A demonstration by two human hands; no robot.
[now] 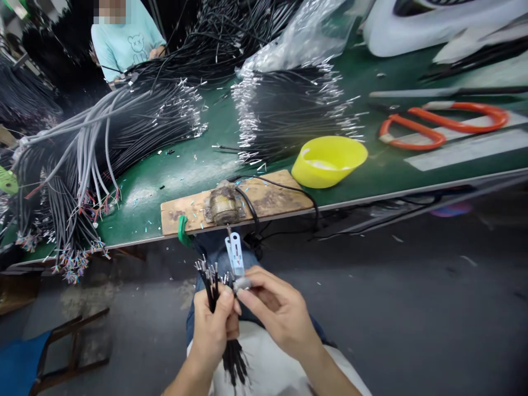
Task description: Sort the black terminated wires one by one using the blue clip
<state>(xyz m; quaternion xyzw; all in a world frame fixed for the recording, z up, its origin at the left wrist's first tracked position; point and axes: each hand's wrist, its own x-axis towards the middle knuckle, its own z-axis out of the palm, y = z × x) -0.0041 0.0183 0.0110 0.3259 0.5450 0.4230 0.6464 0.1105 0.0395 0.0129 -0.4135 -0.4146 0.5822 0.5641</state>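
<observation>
My left hand (216, 319) is closed around a bundle of thin black cables (212, 289). Their stripped, silvery ends point up, and the tails hang below the fist. Close beside it, my right hand (274, 302) makes a pinch at the cable tips, with a grey cover on one fingertip (242, 283). What lies between those fingers is too small to make out. Just above the fingers, a light blue plastic clip (235, 253) hangs on the shaft of a small, grimy motor (225, 204). The motor sits on a wooden board (272, 192) at the table's front edge.
On the green table (214, 118) lie a stack of black cables (289, 107), grey cables (88, 148) and orange-handled scissors (437, 126). A yellow cup (330, 162) stands right of the motor. A green clamp (183, 231) grips the board. Across the table is another person (124, 47).
</observation>
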